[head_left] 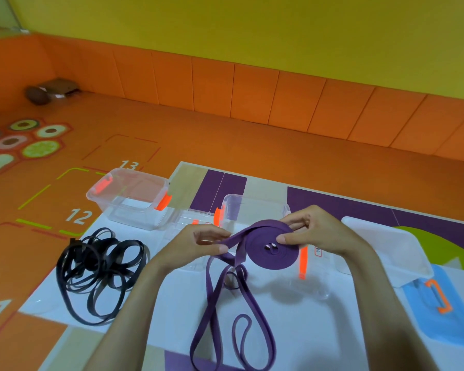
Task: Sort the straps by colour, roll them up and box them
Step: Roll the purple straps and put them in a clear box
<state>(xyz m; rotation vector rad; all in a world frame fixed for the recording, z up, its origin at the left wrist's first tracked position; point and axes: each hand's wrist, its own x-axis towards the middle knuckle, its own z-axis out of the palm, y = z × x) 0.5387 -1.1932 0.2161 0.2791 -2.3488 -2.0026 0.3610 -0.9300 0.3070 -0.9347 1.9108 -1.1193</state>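
Observation:
A purple strap is partly wound into a flat roll (272, 249) held above the table. My right hand (319, 231) pinches the roll between thumb and fingers. My left hand (209, 243) pinches the strap's free length just left of the roll. The unrolled purple tail (214, 303) hangs down and loops on the table in front of me. A tangled pile of black straps (99, 271) lies on the table to the left, apart from both hands.
A clear box with orange clips (134, 199) stands at the table's far left corner. A second clear box (255, 207) sits behind my hands. A white lid (386, 245) and a clear lid with an orange latch (437, 295) lie to the right. Orange floor surrounds the table.

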